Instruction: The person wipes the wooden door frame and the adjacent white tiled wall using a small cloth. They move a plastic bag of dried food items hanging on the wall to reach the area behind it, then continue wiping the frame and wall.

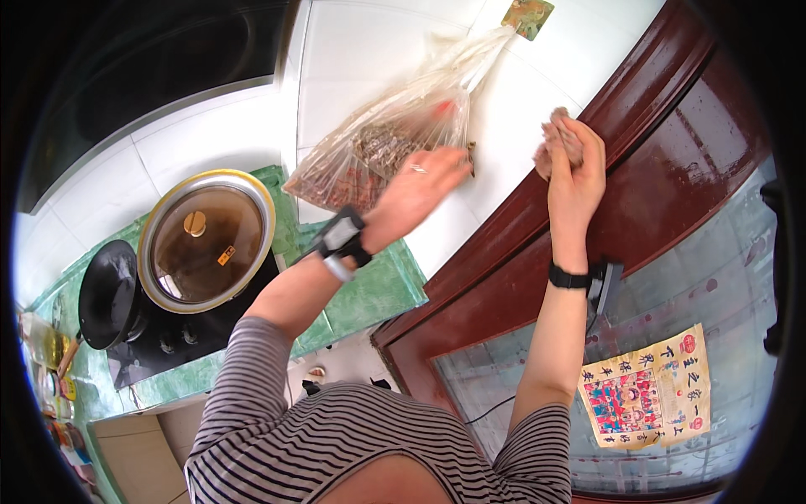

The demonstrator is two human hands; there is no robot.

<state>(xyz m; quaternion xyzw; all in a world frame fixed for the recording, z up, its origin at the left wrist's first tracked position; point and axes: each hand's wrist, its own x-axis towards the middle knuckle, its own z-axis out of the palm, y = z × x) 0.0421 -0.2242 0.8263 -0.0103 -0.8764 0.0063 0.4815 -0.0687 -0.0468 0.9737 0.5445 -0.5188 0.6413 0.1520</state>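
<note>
A clear plastic bag (403, 107) hangs against the white tiled wall from a small patterned patch (527, 19). Brown dried material fills its lower part, with a small red spot higher up. My left hand (419, 192), blurred and wearing a ring, is in front of the bag with its fingers bent. A small dark bit shows beside its fingertips; whether the fingers grip anything is hidden. Higher and to the right, my right hand (578, 167) pinches a brownish-pink crumpled clump (559, 142) between thumb and fingers, beside the dark red door frame (630, 94).
Left of the bag, a large lidded pot (208, 242) sits on a black gas stove (182, 340). A black wok (110, 296) stands beside it on the green counter (371, 283). Jars (56, 384) line the far left. A printed paper sheet (648, 390) hangs on the door glass.
</note>
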